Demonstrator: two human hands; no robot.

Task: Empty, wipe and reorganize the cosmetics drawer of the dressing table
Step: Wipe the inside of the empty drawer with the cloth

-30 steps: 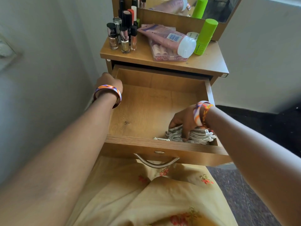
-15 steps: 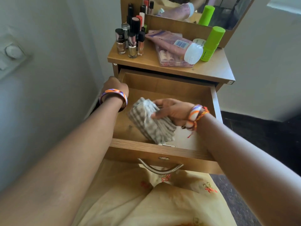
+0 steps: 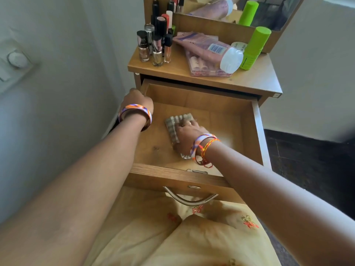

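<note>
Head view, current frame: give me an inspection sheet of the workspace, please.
Surface: drawer pulled open, wooden floor bare apart from the cloth.
Job's things: checked cloth on the drawer floor; cosmetics bottles, pink tube and green stick on the tabletop.
Clutter: nothing seen.
Hands: left hand grips the drawer's left wall; right hand presses the cloth.
Cables: nothing seen.
Surroundings: mirror, white walls, wall switch.

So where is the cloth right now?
In the head view the cloth lies on the floor of the open drawer, left of the middle, pressed under the right hand, with the left hand on the drawer's left wall beside it.
</note>
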